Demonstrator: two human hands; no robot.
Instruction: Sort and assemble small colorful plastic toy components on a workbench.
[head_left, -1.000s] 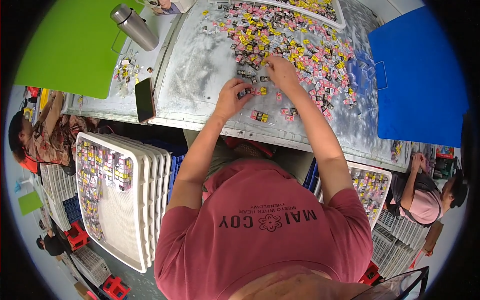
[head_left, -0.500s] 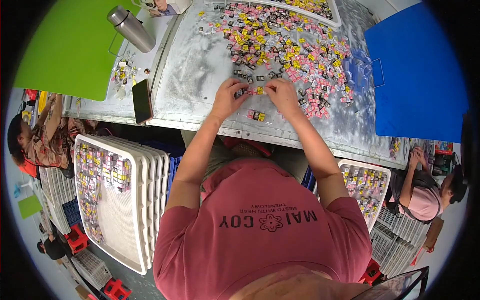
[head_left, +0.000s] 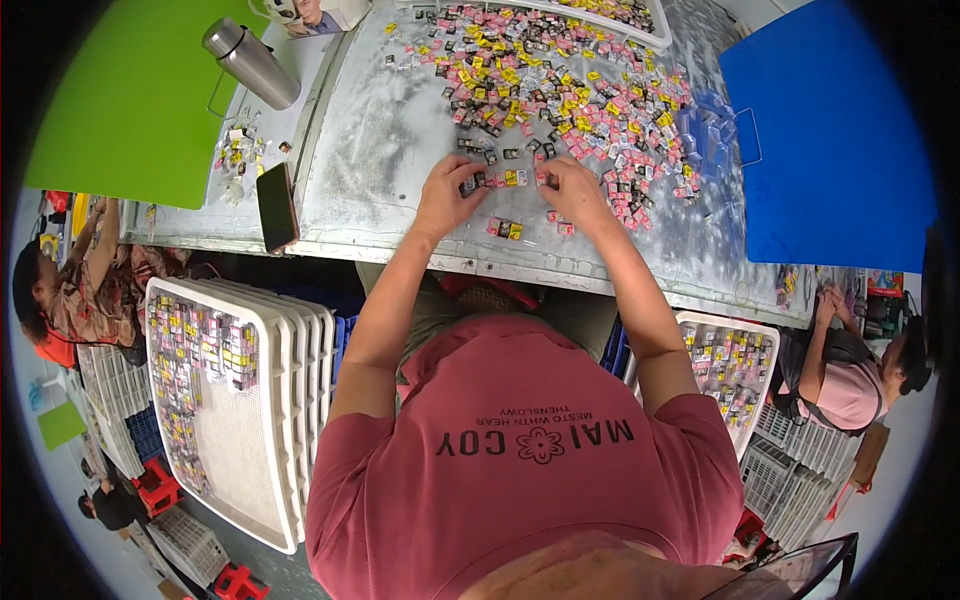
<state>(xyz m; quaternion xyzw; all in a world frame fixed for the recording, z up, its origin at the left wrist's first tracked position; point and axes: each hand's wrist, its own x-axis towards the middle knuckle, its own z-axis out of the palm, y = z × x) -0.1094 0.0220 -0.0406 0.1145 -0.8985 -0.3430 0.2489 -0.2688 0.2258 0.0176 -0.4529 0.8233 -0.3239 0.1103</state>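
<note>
A short row of small pink, black and yellow boxes (head_left: 508, 179) lies on the metal table between my hands. My left hand (head_left: 450, 198) is closed at the left end of the row, its thumb and fingertips on a small dark box (head_left: 474, 183). Just off the right end, my right hand (head_left: 577, 194) is pinched together; its fingertips cover most of what they hold, perhaps a small box. Closer to me lies a small group of pink, black and yellow boxes (head_left: 505, 229), with clear plastic beside it. Small red-pink boxes (head_left: 562, 227) rest below my right hand.
Many loose small boxes (head_left: 560, 90) spread over the far table, with a white tray (head_left: 655, 30) behind. A phone (head_left: 277, 208) and steel flask (head_left: 255, 68) stand left; clear plastic cases (head_left: 708, 140) and a blue board (head_left: 830, 140) right. Stacked white trays (head_left: 285, 420) flank me.
My right hand has drawn slightly away from the row, leaving a gap at its right end. Red-pink boxes now show below that hand. The whole view has shifted a little.
</note>
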